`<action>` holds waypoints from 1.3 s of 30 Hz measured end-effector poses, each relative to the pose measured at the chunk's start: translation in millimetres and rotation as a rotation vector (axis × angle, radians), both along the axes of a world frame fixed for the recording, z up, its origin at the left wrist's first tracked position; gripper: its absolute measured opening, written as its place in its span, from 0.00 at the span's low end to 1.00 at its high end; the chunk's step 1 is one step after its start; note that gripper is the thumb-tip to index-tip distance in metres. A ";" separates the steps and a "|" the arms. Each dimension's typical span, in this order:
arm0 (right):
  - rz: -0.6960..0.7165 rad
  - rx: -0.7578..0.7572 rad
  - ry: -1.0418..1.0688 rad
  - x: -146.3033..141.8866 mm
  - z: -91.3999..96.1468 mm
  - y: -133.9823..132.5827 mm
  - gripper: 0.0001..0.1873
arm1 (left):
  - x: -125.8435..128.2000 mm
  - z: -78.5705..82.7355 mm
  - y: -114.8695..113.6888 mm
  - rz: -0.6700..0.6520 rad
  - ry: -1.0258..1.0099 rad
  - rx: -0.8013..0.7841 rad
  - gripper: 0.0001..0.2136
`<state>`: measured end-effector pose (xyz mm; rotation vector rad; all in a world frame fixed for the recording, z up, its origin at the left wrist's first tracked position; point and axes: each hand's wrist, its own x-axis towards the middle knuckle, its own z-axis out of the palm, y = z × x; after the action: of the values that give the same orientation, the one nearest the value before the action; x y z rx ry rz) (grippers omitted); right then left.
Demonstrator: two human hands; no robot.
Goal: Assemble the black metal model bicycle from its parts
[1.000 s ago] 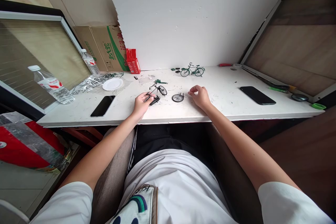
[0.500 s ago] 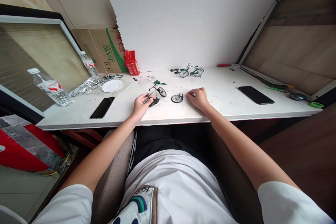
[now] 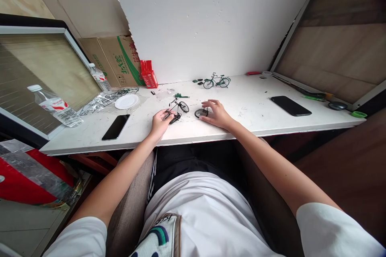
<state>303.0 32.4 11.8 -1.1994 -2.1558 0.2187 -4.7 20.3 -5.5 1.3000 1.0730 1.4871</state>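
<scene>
My left hand is closed on the frame of a small black model bicycle, whose front wheel points away to the right. Its rear end is partly hidden by my fingers. A loose black spoked wheel lies on the white table to the right of it. Over that wheel's right side is my right hand, thumb and fingers apart; whether they touch the wheel I cannot tell. Behind them stands a complete green model bicycle.
A green plastic part lies beyond the black model. On the left are a phone, a white plate and water bottles. A red box stands at the back. Another phone and a mouse lie right.
My right hand has moved left from the bare tabletop to the loose wheel, and its fingers have spread. My left hand keeps its hold on the black model bicycle. The view has shifted slightly.
</scene>
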 end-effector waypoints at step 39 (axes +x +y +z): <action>-0.166 0.176 0.086 0.7 -6.5 9.1 0.13 | 0.7 -0.1 0.4 0.008 0.011 0.010 0.25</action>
<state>303.7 41.5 5.3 -1.2359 -1.9461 0.0081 -4.0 20.7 -5.6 1.3138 1.0805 1.4940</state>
